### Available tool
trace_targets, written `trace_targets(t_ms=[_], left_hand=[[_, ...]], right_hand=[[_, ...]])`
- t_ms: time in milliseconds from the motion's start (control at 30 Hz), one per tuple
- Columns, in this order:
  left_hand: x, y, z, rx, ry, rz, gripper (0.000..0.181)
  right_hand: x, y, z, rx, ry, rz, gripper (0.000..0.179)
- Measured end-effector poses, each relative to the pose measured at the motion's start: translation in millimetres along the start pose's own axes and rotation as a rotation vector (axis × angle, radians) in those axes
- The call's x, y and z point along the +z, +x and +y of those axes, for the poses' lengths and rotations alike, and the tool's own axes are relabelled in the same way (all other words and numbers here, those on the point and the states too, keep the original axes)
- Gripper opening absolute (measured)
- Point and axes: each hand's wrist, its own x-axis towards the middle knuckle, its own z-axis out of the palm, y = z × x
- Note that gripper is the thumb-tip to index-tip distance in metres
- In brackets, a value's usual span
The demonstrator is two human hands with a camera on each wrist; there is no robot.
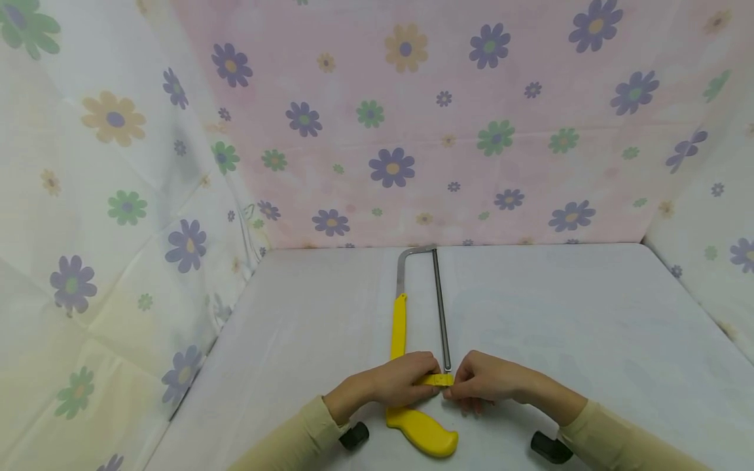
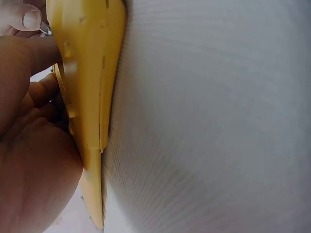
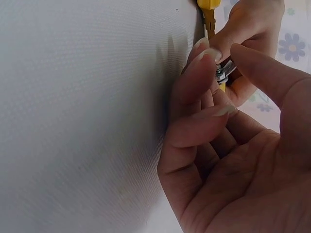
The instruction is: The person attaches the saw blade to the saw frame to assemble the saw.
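Note:
A hacksaw lies flat on the white table in front of me, its yellow handle [image 1: 424, 433] towards me and its blade [image 1: 442, 311] on the right. My left hand [image 1: 406, 379] grips the yellow frame just beyond the handle, the fingers over the crosspiece where the blade's near end sits. At that same end, my right hand [image 1: 489, 376] has thumb and forefinger on a small metal wing nut [image 3: 224, 72]. The right wrist view shows the nut between these fingertips, with the other fingers curled beneath. Much of the yellow frame [image 2: 87, 87] runs past my left palm.
The hacksaw's grey far end [image 1: 418, 250] reaches the back edge of the white table [image 1: 559, 314]. Flowered cloth [image 1: 389, 124] hangs behind the table and along both sides. Black wrist-worn pieces [image 1: 551, 447] hang below both sleeves.

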Motion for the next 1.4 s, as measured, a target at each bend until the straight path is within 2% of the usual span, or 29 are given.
trace_targets(t_ms=[333, 700, 800, 1033, 1400], left_hand=[[-1.1, 0.0, -0.4, -0.005, 0.001, 0.003, 0.012], [-1.6, 0.1, -0.3, 0.005, 0.004, 0.012, 0.011], [-1.2, 0.4, -1.5, 0.004, 0.002, 0.01, 0.011], [-1.0, -0.2, -1.7, -0.004, -0.011, 0.0, 0.01], [0.8, 0.4, -4.4, -0.002, -0.015, -0.008, 0.013]], right_hand=[[-4.8, -2.2, 2.7, -0.02, -0.009, 0.007, 0.017], [-4.1, 0.6, 3.1, -0.042, -0.007, -0.018, 0.013], [-2.5, 1.0, 1.4, -0.033, 0.006, -0.023, 0.016], [1.1, 1.8, 0.1, -0.006, 0.016, -0.004, 0.038], [-1.3, -1.1, 0.7, 0.007, 0.007, 0.001, 0.033]])
